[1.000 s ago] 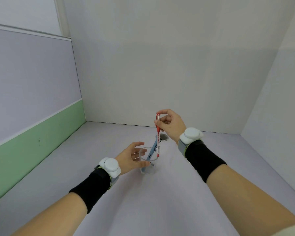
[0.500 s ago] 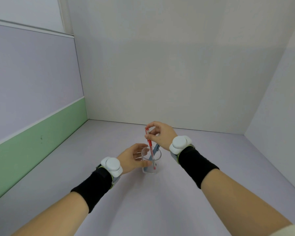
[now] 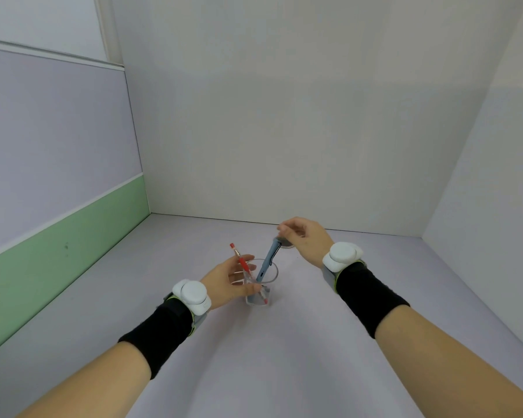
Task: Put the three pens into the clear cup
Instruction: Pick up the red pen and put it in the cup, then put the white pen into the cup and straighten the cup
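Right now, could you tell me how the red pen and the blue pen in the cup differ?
The red pen is slim and partly see-through; the blue pen is thicker and opaque, with a dark clip. The red pen leans left, toward the left hand gripping the clear cup; the blue pen leans right, its top near the right hand. Both stand tilted inside the cup, tops above the rim.

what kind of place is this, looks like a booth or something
Probably a bare recording booth, not a home or office: plain white walls enclose a blank pale tabletop, and only a clear cup with pens stands there.
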